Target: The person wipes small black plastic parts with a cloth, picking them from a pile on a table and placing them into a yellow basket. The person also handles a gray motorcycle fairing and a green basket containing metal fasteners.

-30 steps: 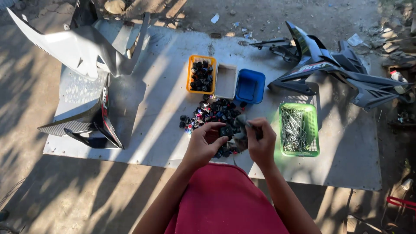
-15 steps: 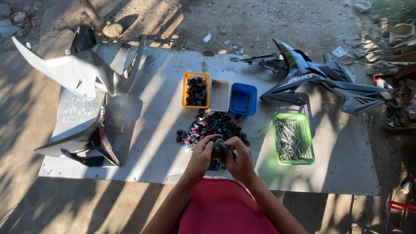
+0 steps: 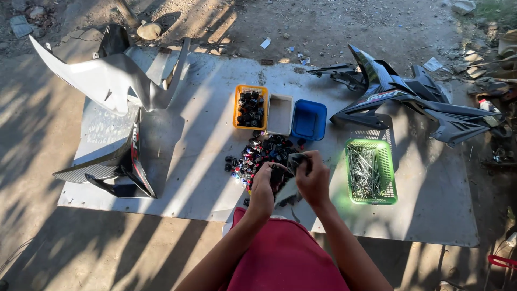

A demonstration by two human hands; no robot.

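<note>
Both of my hands are raised over a pile of small black, red and blue plastic parts (image 3: pixel 257 153) on a grey sheet (image 3: pixel 204 134). My left hand (image 3: pixel 262 188) pinches a small black part at its fingertips. My right hand (image 3: pixel 313 178) is closed on a dark grey rag (image 3: pixel 291 186) that hangs down between the two hands. The hands are almost touching. Below them is my red-clad lap (image 3: pixel 285 256).
Behind the pile stand an orange basket of black parts (image 3: pixel 250 106), a white tray (image 3: pixel 280 114) and a blue tray (image 3: pixel 309 119). A green basket of metal pins (image 3: pixel 370 171) sits to the right. Motorcycle fairing panels lie at left (image 3: pixel 110 86) and right (image 3: pixel 409 99).
My hands came together over the pile, then lifted slightly toward me. The grey rag now shows in my right hand, and the camera has moved a little.
</note>
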